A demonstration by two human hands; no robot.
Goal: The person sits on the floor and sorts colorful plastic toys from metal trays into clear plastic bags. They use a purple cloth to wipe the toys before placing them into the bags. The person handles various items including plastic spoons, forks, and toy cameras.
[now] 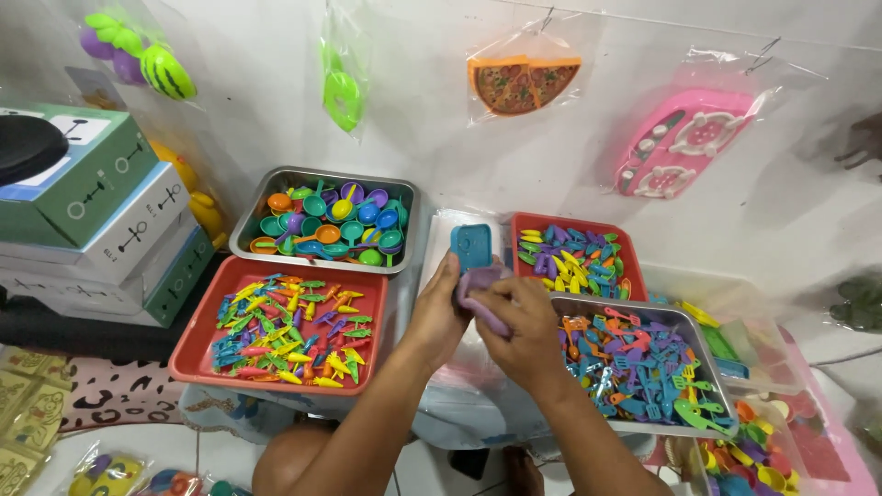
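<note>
1. nearest the camera, two bare forearms rise from the bottom edge, above a knee and a pale floor strewn with small bagged toys; a patterned mat lies at the lower left.
2. the left hand point(439, 310) is curled around a small blue square plastic toy piece point(472, 245), holding it upright so that it pokes out above the fingers.
3. the right hand point(519, 323) is clenched on a lilac plastic toy piece point(481, 303), pressed against the left hand just below the blue piece. most of the lilac piece is hidden by fingers, so its shape is hard to make out; its visible part runs on a slant from upper left to lower right.
4. both pieces sit at the middle of the work surface, between the trays, over a clear plastic bag.
5. left of the hands, a red plastic tray point(200, 338) holds many small multicoloured carrot-like pieces.
6. right of the hands, a metal tray of blue, orange and green toy utensils point(643, 367) is full; beyond it to the lower right a clear tub of coloured toy bits is cut off by the edge.
7. farther back, a steel tray of coloured toy ladles point(327, 225) and a second red tray of yellow, purple and blue bits point(571, 253) stand near the wall.
8. stacked green and white cardboard boxes point(101, 220) stand at the far left.
9. on the white wall hang clear bags: a toy pizza slice point(522, 84), a pink toy stove point(680, 140), a green toy ring and plastic fruit.
</note>
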